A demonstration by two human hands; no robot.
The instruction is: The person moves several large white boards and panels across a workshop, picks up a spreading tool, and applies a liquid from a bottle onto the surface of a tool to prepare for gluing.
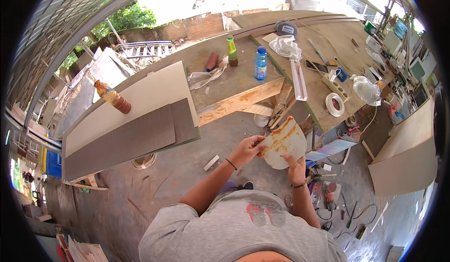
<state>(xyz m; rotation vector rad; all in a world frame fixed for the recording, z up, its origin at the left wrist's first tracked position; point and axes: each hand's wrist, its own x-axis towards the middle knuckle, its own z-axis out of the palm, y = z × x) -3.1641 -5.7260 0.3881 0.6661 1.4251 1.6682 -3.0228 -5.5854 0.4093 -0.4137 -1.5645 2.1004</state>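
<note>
In front of my body I hold a flat, pale board piece (293, 142) with a curved edge. Orange-brown smears run across its upper left part. My left hand (253, 149) pinches its left edge, and my right hand (294, 168) grips the lower right edge with the thumb on the face. The board is tilted and held above the floor, apart from the tables. Beyond it are the wooden frame pieces (243, 103) of the workbench. Fingers behind the board are hidden.
Brown and cream sheets (126, 133) lie on the left bench with a glue-like amber bottle (112, 97). A blue bottle (260, 64) and green-capped bottle (232, 51) stand farther back. The right table holds a tape roll (334, 104) and power strip (335, 88). Tools and cables (331, 196) litter the floor.
</note>
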